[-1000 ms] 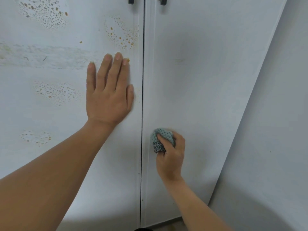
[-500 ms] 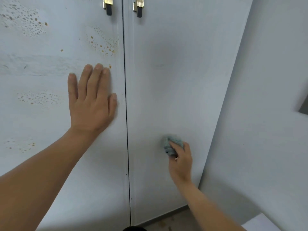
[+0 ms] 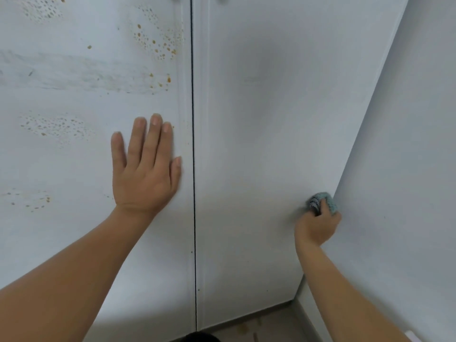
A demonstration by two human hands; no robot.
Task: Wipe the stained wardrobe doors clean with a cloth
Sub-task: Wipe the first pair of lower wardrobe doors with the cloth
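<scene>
Two white wardrobe doors fill the view. The left door carries several patches of orange-brown speckled stains and a smeared grey band across its upper part. The right door looks mostly clean. My left hand presses flat on the left door, fingers straight, just left of the gap between the doors. My right hand grips a bunched blue-green cloth against the lower right edge of the right door, where it meets the wall.
A plain white wall runs along the right side at an angle to the doors. A strip of floor with a few brownish spots shows below the doors.
My right hand has swept the cloth to the right across the right door, from near the centre gap to its right edge. My left hand stays flat on the left door.
</scene>
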